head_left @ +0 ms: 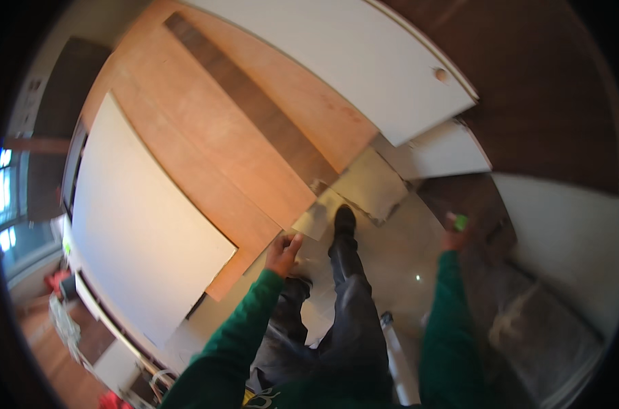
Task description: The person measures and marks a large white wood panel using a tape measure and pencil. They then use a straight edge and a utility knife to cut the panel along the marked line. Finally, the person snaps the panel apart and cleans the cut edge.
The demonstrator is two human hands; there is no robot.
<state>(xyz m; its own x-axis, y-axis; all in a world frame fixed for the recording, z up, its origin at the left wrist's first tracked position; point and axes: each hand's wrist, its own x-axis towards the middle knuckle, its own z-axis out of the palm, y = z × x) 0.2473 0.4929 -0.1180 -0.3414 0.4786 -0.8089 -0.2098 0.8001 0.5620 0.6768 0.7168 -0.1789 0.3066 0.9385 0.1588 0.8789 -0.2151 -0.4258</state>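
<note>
My left hand (283, 253) is beside the lower edge of a pinkish plywood panel (248, 150), its fingers loosely bent and apart, with nothing visible in them. A white board (139, 218) lies on that panel to the left, and a dark wood-grain strip (245, 102) runs along it. My right hand (454, 235), slightly blurred, is closed on a small green object (461, 221), too small to identify, over a dark brown board (473, 204). My dark-shod foot (345, 221) is between my hands, near the panel's lower end.
White boards (364, 54) and dark brown boards (541, 88) lie ahead and right. Glossy floor tiles (412, 266) show underfoot. A silver metal bar (395, 347) lies by my legs, and a wrapped slab (555, 341) at lower right. A window (13, 204) and clutter are at the left.
</note>
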